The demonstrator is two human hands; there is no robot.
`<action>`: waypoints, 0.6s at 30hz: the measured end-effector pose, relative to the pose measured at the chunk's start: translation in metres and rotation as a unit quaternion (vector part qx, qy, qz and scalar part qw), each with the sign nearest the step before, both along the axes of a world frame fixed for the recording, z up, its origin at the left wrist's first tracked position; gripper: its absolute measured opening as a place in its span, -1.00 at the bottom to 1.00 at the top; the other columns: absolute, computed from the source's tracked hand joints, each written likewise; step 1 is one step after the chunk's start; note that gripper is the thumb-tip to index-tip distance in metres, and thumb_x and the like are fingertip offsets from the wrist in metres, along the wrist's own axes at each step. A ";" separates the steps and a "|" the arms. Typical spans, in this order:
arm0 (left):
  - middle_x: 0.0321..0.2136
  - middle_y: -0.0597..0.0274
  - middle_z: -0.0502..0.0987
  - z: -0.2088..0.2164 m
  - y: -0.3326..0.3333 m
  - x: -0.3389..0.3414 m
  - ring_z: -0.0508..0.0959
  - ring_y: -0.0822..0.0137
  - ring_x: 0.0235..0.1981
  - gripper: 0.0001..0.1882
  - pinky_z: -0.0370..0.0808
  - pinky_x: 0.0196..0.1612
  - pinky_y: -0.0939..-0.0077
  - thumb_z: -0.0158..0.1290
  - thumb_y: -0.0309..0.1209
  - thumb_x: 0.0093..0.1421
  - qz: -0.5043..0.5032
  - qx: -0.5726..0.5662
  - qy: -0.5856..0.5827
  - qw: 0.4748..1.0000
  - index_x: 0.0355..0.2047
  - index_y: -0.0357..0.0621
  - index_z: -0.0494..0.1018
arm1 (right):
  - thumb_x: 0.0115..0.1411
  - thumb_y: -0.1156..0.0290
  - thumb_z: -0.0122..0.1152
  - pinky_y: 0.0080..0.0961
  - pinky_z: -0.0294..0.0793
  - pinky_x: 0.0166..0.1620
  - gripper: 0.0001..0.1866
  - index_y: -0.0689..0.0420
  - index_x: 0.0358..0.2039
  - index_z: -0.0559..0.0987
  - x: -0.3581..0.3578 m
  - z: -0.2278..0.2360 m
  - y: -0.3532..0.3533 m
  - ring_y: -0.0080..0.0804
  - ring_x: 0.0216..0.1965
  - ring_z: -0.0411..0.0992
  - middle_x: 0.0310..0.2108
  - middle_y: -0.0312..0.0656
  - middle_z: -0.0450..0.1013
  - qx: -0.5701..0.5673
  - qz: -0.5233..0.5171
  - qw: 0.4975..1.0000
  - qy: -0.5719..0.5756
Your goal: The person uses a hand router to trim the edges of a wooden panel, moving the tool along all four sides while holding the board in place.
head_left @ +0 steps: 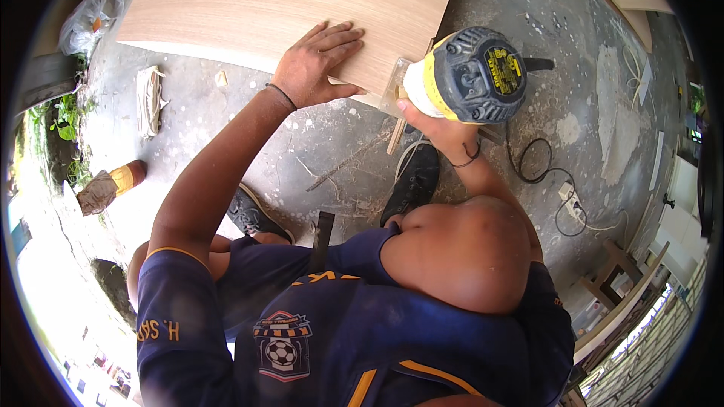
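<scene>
My left hand [315, 68] lies on the near edge of a light wood-grain board [286, 0], with its fingers stretched out over the top face. To its right, my right hand [443, 134] grips a yellow and black trim router [475, 79]. The thumb shows beside the router's pale lower body; the other fingers are mostly hidden under the tool. A clear base plate [394, 89] on the router sits at the board's near right corner. The bit is out of sight.
A black power cord [539, 175] curls over the dusty concrete floor to a white power strip [571, 200]. My shoes [415, 181] stand below the board. Folded cloth [150, 102] and a plastic bag [90, 24] lie at the left. A wooden frame [615, 275] stands lower right.
</scene>
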State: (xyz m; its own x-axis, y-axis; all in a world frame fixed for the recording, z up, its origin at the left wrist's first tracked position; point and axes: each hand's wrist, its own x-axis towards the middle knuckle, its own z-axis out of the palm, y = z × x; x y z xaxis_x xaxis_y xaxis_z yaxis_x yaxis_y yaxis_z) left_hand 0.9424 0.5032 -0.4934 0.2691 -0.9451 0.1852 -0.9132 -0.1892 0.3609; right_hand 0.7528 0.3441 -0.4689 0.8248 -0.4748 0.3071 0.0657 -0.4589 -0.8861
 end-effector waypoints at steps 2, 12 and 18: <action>0.15 0.28 0.40 0.000 0.001 0.000 0.30 0.26 0.25 -0.22 0.16 0.34 0.15 0.35 -0.01 -0.16 0.001 -0.003 0.002 1.000 0.07 -0.04 0.44 | -0.17 0.33 0.48 -0.36 0.38 0.06 -0.49 0.12 -0.14 0.58 -0.003 0.000 0.003 -0.30 -0.11 0.48 -0.15 -0.22 0.53 -0.017 0.008 1.000 -0.001; 0.17 0.32 0.37 0.004 -0.003 0.001 0.24 0.33 0.28 -0.28 0.08 0.38 0.23 0.25 0.05 -0.04 -0.007 0.007 0.009 1.000 0.09 -0.01 0.42 | -0.13 0.45 0.48 -0.38 0.39 0.07 -0.34 0.21 0.02 0.42 -0.025 -0.004 0.011 -0.32 -0.04 0.42 -0.05 -0.14 0.44 -0.054 0.050 0.997 0.002; 0.17 0.22 0.38 0.001 -0.015 -0.009 0.27 0.21 0.26 -0.49 0.04 0.32 -0.02 0.13 -0.09 0.09 0.050 -0.008 0.074 0.996 -0.01 -0.09 0.48 | -0.09 0.64 0.40 -0.37 0.37 0.08 -0.30 0.28 0.11 0.33 -0.043 0.001 -0.006 -0.31 0.01 0.38 0.02 -0.09 0.39 0.034 -0.040 0.998 -0.039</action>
State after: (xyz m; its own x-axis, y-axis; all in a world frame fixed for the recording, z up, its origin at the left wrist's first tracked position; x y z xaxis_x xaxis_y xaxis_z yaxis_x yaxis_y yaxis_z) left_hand 0.9338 0.4885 -0.4926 0.3876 -0.9094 0.1510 -0.8265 -0.2702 0.4939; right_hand 0.7102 0.3381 -0.4677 0.7587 -0.5596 0.3335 0.1007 -0.4051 -0.9087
